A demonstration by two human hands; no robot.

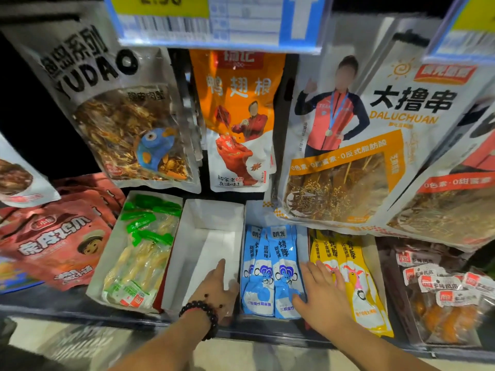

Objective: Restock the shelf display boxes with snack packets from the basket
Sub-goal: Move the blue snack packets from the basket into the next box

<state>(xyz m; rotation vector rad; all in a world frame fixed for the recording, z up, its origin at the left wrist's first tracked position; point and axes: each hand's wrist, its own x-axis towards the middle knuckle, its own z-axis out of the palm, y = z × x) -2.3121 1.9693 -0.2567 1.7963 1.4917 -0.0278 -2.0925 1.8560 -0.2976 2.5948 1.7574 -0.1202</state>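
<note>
An empty white display box [187, 250] stands in the middle of the shelf. My left hand [214, 290], with a dark bead bracelet on the wrist, holds its right wall near the front corner, index finger stretched out inside the box. Right of it, blue snack packets [263, 263] stand in their box, and yellow packets [356, 277] fill the one beyond. My right hand [321, 287] lies flat with fingers spread across the blue and yellow packets. Left of the empty box is a box of green-topped clear packets [139, 250]. No basket is in view.
Large snack bags hang over the boxes: a YUDAO bag [120, 116], an orange bag [238, 116] and a Daluchuan bag [348, 143]. Red bags [53, 242] lie at the left. A clear box of small red-and-white packets [439, 290] sits at the right. A price-label rail [214, 22] runs overhead.
</note>
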